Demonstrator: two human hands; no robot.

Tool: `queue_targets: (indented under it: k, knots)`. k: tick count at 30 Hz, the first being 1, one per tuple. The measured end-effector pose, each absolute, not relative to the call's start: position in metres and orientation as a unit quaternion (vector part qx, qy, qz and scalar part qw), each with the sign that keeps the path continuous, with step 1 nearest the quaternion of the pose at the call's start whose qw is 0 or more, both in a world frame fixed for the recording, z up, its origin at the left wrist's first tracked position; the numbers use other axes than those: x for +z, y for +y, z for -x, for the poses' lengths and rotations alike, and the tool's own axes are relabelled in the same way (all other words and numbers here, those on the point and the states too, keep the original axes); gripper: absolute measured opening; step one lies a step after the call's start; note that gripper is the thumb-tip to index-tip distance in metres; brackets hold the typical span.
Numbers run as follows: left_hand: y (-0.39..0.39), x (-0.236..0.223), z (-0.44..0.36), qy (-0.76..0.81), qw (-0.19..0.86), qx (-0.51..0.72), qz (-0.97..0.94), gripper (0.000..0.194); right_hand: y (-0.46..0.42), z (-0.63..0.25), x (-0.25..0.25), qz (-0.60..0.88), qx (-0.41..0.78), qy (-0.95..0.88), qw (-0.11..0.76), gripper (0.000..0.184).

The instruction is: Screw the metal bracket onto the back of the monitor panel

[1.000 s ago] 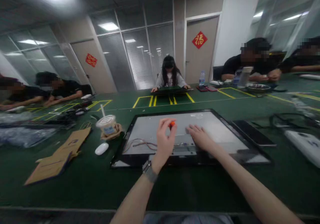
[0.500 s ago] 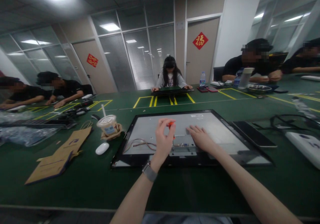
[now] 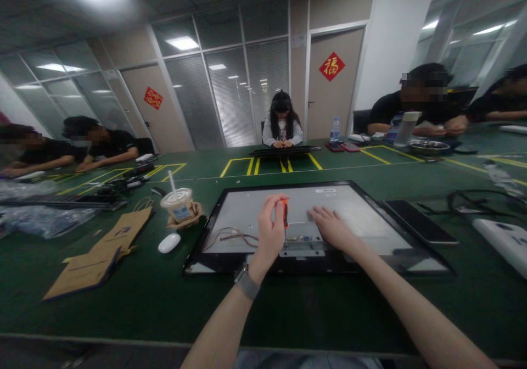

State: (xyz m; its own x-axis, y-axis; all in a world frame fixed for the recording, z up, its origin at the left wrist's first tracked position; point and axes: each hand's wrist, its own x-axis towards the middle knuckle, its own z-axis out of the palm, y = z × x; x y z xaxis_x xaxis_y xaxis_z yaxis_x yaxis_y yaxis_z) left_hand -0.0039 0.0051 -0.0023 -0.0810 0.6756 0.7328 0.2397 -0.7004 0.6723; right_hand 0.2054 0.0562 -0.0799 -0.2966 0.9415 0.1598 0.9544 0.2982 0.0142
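Note:
A monitor panel (image 3: 234, 207) with a grey metal back and black frame lies flat before me. My left hand (image 3: 272, 223), a watch on its wrist, is closed around an orange-and-black screwdriver (image 3: 285, 213). The screwdriver stands roughly upright over the metal bracket (image 3: 304, 245) near the panel's front edge; its tip is too small to make out. My right hand (image 3: 332, 226) lies flat on the panel, fingers spread, right of the bracket. Thin coloured wires (image 3: 234, 236) run across the panel on the left.
Left of the panel are a lidded drink cup (image 3: 178, 204), a white mouse (image 3: 169, 243) and a flattened paper bag (image 3: 102, 253). On the right lie a dark phone-like slab (image 3: 418, 222) and a white device (image 3: 502, 242). Several people sit around the green table (image 3: 135, 325).
The screwdriver in my left hand has turned and its handle now shows more upright. My right hand stays in place. The person opposite has brought both hands together.

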Motion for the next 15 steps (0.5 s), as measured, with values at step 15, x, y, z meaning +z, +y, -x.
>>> queue_targets:
  k: [15]
  knots:
    - [0.0068, -0.0018, 0.0045, 0.36, 0.091, 0.67, -0.643, 0.006, 0.0567, -0.2062, -0.0799, 0.595, -0.038, -0.8, 0.067, 0.051]
